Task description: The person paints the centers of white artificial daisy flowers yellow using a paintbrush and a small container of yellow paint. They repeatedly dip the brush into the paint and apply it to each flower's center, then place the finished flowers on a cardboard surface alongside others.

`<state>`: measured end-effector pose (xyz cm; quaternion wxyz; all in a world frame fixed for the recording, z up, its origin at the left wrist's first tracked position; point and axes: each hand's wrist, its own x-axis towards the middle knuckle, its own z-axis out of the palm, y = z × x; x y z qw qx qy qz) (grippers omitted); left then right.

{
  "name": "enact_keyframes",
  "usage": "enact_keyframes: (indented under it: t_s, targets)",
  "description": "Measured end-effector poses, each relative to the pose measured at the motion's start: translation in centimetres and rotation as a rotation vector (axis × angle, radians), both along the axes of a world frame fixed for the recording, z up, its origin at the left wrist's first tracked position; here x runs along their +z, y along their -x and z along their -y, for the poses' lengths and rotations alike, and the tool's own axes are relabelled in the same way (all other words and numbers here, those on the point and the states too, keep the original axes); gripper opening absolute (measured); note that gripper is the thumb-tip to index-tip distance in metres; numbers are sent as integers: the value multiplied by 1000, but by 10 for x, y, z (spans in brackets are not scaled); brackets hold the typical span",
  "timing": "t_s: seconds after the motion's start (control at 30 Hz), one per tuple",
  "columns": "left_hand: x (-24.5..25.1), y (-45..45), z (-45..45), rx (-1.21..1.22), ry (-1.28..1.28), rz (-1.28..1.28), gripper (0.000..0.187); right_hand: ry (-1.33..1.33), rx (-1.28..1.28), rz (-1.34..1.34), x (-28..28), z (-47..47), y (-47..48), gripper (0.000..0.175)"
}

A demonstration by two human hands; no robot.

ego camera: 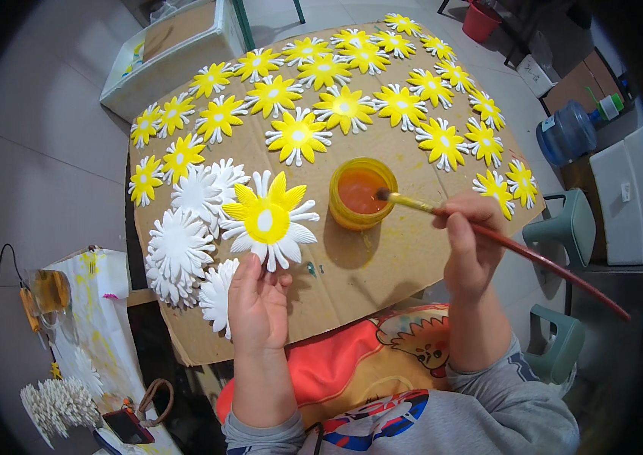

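My left hand [262, 307] holds a flower-shaped piece [265, 220] by its lower petals. Its centre ring and several upper petals are yellow; the lower petals, finger-like parts and middle are white. In my right hand [472, 242] is a long paintbrush [526, 250] with a red handle, its bristles at the right side of the mouth of a glass jar [362, 220]. The jar holds orange-yellow liquid. Left of my left hand lie stacked white flower pieces [180, 242]. Many yellow-and-white flower pieces [298, 135] lie spread across the cardboard-covered table [350, 290].
A white foam box [171, 79] stands beyond the table's left corner. At left, a paint-stained side surface [97, 318] bears a bundle of white pieces [60, 406] and a phone [128, 426]. Green stools [563, 227], a blue water bottle [566, 133] and a red bucket [479, 21] are at right.
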<state>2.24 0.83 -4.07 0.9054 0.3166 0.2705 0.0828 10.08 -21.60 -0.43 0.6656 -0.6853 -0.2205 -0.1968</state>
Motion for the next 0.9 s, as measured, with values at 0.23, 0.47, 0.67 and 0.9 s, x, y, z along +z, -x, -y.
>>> enact_keyframes:
  t_s: [0.23,0.47,0.67,0.9]
  targets:
    - [0,-1,17,2,-122,13,12,108,232,160,-14,-31,14,19]
    - [3,-1,21,-14,-102,43,16,153,204,209,-13,-38,14,19]
    - [6,0,21,11,-100,38,14,210,182,195,-15,-35,13,18]
    - [7,-2,21,30,-91,39,15,163,220,160,-11,-32,13,15]
